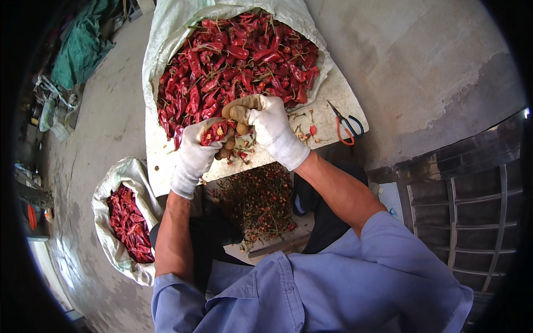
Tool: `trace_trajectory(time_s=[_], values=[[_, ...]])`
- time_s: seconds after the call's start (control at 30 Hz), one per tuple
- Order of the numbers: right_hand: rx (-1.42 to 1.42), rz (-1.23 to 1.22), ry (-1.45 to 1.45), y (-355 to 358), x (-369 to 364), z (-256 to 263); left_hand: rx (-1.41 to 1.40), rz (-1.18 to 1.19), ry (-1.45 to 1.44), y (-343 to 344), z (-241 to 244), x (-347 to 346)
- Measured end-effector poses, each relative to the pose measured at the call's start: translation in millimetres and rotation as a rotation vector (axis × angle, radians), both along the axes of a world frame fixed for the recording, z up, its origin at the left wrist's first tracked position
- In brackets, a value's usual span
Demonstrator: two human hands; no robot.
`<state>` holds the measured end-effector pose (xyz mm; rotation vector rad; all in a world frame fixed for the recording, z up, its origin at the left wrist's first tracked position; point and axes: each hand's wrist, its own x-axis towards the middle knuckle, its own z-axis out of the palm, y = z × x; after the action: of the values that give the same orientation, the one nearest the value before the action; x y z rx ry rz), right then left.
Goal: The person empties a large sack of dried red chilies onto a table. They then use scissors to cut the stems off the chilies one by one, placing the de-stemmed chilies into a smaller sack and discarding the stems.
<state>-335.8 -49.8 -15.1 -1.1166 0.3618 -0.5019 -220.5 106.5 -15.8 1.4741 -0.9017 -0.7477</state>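
My left hand, in a white knit glove with brown fingers, is closed around several dried red chili peppers. Their cut or torn ends face up and show pale seeds. My right hand, gloved alike, meets it at the fingertips, its thumb and fingers curled together by the peppers' ends. Whatever the right fingers may pinch is hidden. Just beyond both hands, a white woven sack lies with its mouth toward me, full of dried red chilies with stems. Beneath the hands is a pale board strewn with stem bits.
Scissors with one red and one black handle lie at the board's right. Below it is a heap of stems between my legs. A smaller sack of red chilies stands at left. A metal grille is at right, green sheeting far left.
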Motion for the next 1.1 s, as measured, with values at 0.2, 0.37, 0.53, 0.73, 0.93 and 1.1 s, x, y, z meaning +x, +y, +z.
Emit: trace_trajectory(time_s=[0.2, 0.37, 0.53, 0.73, 0.93, 1.1], values=[[0.455, 0.131, -0.133, 4.0, -0.5, -18.1, -0.077, 0.012, -0.209, 7.6, -10.5, 1.3], [0.502, 0.133, -0.194, 6.9, 0.0, -25.9, -0.086, 0.014, -0.557, 11.7, -4.5, -0.1], [0.552, 0.11, -0.128, 9.5, 2.7, -25.8, -0.232, 0.022, -0.903, 9.5, 8.1, -4.9], [0.315, -0.132, -0.235, -26.4, -2.6, -5.3, 0.087, 0.036, -0.743, 56.2, 4.6, 6.7], [-0.529, 0.179, 0.2, -34.1, -14.0, -3.7, 0.642, 0.483, -0.864, 188.9, 3.4, 106.5], [-0.747, 0.243, 0.359, -28.4, -10.8, -14.5, 1.327, 0.519, -0.84, 309.5, 7.8, 122.3]])
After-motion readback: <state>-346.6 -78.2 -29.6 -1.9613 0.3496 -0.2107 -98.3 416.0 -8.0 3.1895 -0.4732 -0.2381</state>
